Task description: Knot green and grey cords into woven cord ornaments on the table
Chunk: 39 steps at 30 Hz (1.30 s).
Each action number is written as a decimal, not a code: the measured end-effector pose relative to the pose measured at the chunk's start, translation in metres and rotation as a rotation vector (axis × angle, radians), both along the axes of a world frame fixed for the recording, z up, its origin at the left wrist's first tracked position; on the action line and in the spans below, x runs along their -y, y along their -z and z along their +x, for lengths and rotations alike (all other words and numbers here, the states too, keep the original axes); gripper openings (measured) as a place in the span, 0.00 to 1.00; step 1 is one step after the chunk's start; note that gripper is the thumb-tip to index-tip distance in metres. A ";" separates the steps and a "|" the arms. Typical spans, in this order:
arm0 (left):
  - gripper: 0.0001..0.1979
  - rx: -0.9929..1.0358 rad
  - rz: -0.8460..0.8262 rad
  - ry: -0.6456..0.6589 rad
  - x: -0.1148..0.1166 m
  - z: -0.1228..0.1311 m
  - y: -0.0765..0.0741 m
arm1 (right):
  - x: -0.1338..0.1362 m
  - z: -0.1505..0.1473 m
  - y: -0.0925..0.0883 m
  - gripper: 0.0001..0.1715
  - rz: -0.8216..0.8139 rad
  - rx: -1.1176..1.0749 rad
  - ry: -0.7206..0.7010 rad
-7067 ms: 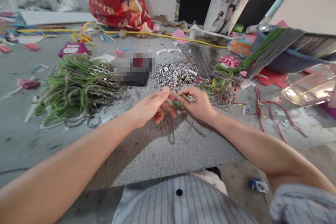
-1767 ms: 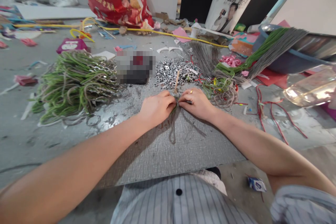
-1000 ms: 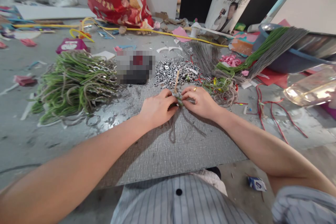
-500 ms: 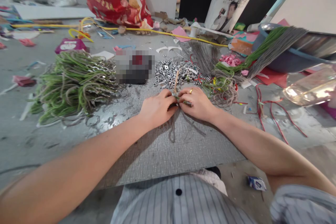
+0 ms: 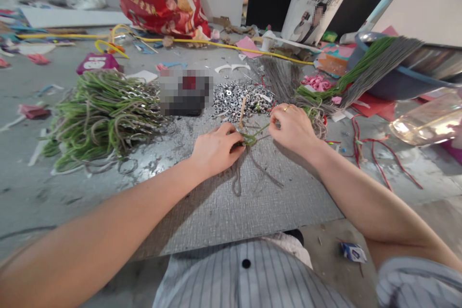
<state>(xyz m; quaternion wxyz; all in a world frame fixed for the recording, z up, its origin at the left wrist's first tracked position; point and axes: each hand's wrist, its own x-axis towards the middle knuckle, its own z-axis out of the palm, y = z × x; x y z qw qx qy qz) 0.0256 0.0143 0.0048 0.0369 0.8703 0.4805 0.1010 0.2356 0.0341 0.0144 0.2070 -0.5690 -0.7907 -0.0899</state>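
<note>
My left hand is closed in a pinch on the cords at the middle of the table, just in front of a thin wooden stick. A green cord makes a small loop beside its fingertips. From that loop the green strand runs up and right to my right hand, whose fingers pinch it. A grey cord trails from under the left fingers toward me, with a folded grey loop next to it. The fingertips of my left hand partly hide where the cords cross.
A heap of metal nuts lies beyond my hands. Bundled green and grey cords are piled at left. Grey and green strands hang over a blue basin at right. Red cords and a clear bottle lie nearby.
My right hand has moved away from the left, up and to the right, drawing the green cord out into a straight strand. My left hand has stayed in place.
</note>
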 end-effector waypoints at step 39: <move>0.12 0.012 -0.123 0.063 -0.002 -0.003 -0.008 | 0.007 -0.016 0.020 0.09 -0.164 -0.040 -0.595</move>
